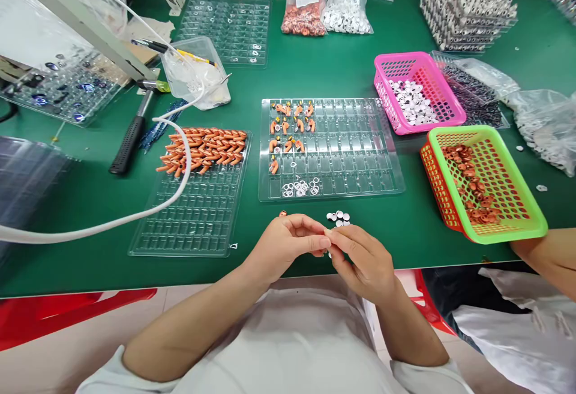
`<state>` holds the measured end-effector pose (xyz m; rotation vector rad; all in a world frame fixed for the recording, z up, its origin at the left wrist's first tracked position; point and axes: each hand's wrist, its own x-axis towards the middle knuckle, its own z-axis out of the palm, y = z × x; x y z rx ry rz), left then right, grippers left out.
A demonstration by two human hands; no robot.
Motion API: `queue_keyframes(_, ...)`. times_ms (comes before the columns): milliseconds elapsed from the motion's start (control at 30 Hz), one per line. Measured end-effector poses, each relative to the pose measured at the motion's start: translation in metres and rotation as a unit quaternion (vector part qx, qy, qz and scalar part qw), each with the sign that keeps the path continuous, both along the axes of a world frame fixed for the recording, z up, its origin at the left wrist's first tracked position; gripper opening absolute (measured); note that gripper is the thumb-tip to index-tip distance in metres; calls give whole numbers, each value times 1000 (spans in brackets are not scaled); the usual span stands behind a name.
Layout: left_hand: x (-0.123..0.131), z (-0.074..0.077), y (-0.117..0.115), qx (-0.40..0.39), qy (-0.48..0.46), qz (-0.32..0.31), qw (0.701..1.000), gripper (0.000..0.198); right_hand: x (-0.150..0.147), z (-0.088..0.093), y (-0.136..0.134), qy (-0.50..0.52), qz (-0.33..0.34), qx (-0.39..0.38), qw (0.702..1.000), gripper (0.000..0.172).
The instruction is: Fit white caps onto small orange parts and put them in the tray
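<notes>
Green counter (315, 76) lies under my work, and from my remote view both hands meet at its near edge. I have the left hand (288, 244) drawn into a pinch, thumb laid along toward the right, its grip brought close against that of the right hand (366, 259), which is also pinched, fingers angled left. I cannot tell what sits between the fingertips; they cover it, so its heading and long axis are hidden from me. Just beyond the right hand I see white discs (338, 219) in a loose cluster, round, with no long axis. A small orange piece (282, 213) lies just past the left hand, too small to read for direction. Farther off, a clear tray (351, 154) stretches its longer side left to right, with curved orange pieces (299, 124) at its left and white rings (300, 188) along its near side
</notes>
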<state>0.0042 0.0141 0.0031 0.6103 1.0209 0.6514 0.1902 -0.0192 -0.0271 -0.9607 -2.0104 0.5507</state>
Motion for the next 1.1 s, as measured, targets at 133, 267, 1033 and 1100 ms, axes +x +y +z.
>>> queue_keyframes(133,1,-1,-1,-10,-22,13,1000,25,1,2,1,0,1,-4,1000,50)
queue_keyframes(267,0,-4,-1,-19,-37,17,999,29,1,3,3,-1,4,-10,1000,46)
queue_keyframes(1033,-7,-7,1,-68,-74,-7,995,48,0,20,12,64,56,-109,990,28)
queue_keyframes(1100,-7,-7,1,-67,-78,-8,995,47,0,21,13,75,58,-114,989,29)
